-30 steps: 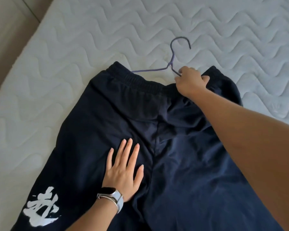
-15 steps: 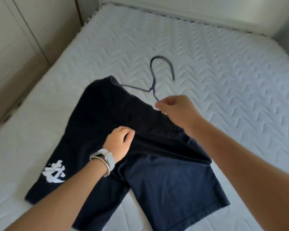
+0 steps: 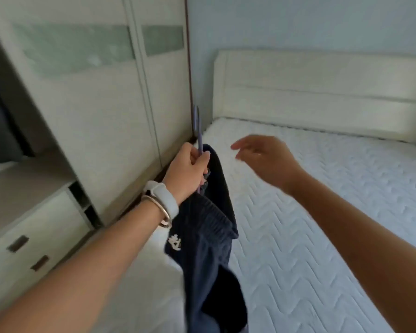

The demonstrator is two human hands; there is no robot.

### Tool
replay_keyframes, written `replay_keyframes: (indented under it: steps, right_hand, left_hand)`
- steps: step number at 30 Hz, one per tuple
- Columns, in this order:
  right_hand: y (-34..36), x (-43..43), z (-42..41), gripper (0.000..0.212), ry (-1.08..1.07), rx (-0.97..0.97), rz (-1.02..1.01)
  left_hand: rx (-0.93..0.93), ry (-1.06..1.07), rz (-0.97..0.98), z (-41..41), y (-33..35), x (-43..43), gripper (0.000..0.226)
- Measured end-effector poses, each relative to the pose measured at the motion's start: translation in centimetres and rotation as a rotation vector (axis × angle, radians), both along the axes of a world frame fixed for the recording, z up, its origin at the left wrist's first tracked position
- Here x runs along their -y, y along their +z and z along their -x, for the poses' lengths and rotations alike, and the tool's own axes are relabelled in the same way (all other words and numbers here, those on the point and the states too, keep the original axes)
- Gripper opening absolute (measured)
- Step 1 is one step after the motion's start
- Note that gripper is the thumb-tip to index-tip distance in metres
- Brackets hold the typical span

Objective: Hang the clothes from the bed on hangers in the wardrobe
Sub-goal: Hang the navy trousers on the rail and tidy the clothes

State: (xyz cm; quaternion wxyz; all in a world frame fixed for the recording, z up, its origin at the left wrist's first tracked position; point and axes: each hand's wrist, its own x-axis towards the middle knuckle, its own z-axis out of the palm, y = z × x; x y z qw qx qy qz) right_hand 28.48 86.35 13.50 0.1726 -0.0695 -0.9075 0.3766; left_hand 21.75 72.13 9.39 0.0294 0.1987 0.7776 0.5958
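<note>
Above the mattress edge nearest the wardrobe, the navy shorts hang in the air off a purple wire hanger, lifted off the bedding. Fabric drapes down in a bunch, with the ribbed waistband facing the camera partway down and a white print on the side twd the left forearm. The lower part runs out the bottom of the frame. The hanger hook sticks up above the fist, seen edge-on & a bit blurred, in front of the dark strip at the wardrobe corner.

L hand is wrapped in a fist round the hanger neck, w/ shorts cloth bunched right under the fingers; can't tell if cloth is pinched too. A white smartwatch and a metal bangle sit on that wrist. R hand hovers near the shorts, not touching, over the mattress, fingers loose & spread, holding nothing, motion-blurred.

The mattress is white w/ zigzag quilting. A cream padded headboard stands at its far end against a pale blue wall. The wardrobe has cream sliding doors w/ a frosted greenish band up high. Further left is an open section w/ dark contents too blurred to name, and below it white drawers w/ dark recessed handles.
</note>
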Motion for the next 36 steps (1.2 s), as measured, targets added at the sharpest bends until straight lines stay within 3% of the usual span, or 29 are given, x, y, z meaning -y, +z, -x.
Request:
replay_keyframes:
  steps: [2,5,11,19,22,30,34,36]
  right_hand:
    - [4.0,1.9,-0.4,0.032,0.092,-0.093,-0.064]
    - [9.6,7.7,-1.8,0.046,0.372,-0.072,-0.177]
    - [16.6,18.4,-4.8,0.016,0.689,-0.232,-0.066]
    - [19.4,31.1,-4.6,0.020,0.818,-0.288,0.051]
    - [19.3,36.8,-4.6,0.016,0.883,-0.313,0.045]
    - [18.3,51.1,-4.4,0.025,0.977,-0.310,0.053]
    - [17.9,56.1,-3.0,0.019,0.919,-0.306,0.055]
    - [17.6,58.4,-1.8,0.016,0.878,-0.278,0.049]
  left_hand:
    - [-0.095,-0.027,0.056,-1.6,4.7,3.4,0.029]
    - [-0.241,-0.060,0.167,-5.3,11.5,9.2,0.026]
    - [-0.337,0.018,0.181,-12.1,19.9,20.5,0.015]
    - [-0.098,0.298,0.495,-16.1,21.2,39.4,0.040]
    - [-0.153,0.379,0.578,-15.8,21.2,45.3,0.028]
    - [-0.257,0.683,0.228,-13.4,22.8,59.1,0.025]
    - [-0.296,0.683,0.645,-12.6,23.5,63.2,0.035]
    - [-0.362,0.704,0.728,-12.5,23.7,64.9,0.032]
